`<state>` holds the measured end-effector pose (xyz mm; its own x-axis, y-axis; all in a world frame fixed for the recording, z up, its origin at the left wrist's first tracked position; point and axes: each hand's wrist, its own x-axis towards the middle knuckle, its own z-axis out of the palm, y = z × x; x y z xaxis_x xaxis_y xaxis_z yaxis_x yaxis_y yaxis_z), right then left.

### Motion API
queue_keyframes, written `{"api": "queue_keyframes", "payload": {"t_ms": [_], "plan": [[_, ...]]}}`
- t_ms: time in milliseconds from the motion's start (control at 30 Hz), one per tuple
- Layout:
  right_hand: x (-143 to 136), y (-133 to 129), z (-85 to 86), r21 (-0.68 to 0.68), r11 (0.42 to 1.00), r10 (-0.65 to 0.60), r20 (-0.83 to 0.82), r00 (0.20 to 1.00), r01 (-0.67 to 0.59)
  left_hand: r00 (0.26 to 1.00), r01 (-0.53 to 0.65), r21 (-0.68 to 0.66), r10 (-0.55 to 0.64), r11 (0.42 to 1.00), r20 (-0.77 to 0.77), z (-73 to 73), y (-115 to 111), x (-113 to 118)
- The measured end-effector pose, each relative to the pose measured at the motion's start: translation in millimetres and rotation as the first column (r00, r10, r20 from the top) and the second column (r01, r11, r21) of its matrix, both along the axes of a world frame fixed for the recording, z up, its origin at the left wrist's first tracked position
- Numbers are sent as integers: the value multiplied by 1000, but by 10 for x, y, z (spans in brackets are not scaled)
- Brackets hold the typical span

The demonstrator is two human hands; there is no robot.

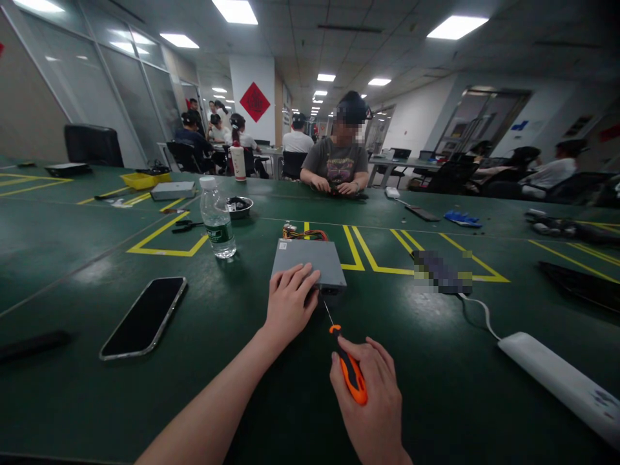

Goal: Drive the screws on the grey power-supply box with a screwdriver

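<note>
A grey metal computer power supply sits on the green table, with a bundle of coloured wires at its far side. My left hand grips its near edge, fingers over the top and thumb down by the front face. In my right hand is a screwdriver with an orange and black handle. Its thin shaft points up and away, and the tip is at the front face beside the dark socket. Whether the tip sits in a screw is too small to tell.
Left of the power supply stand a water bottle and a metal bowl; a phone lies nearer. On the right are a white power strip and a blurred-out device. A person sits opposite.
</note>
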<state>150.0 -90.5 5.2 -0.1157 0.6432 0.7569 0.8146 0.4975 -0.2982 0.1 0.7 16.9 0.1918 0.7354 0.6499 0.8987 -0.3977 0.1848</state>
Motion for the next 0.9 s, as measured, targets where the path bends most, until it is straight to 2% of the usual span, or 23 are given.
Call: {"api": "queue_keyframes", "payload": {"t_ms": [400, 533, 667, 800, 900], "plan": [[-50, -32, -3, 6, 1000, 11, -19, 1000, -10, 1000, 0, 25, 0, 1000, 12, 0, -1, 5], [-48, -42, -17, 33, 999, 0, 50, 999, -2, 1000, 4, 42, -5, 999, 24, -16, 9, 11], [-34, -45, -19, -8, 1000, 15, 11, 1000, -15, 1000, 16, 36, -17, 999, 26, -15, 8, 12], [-43, -41, -34, -113, 993, -41, -95, 995, 30, 1000, 15, 27, -15, 1000, 23, -6, 0, 8], [-48, -40, -47, -41, 999, 6, -53, 999, -8, 1000, 12, 22, -13, 1000, 22, -10, -2, 7]]}}
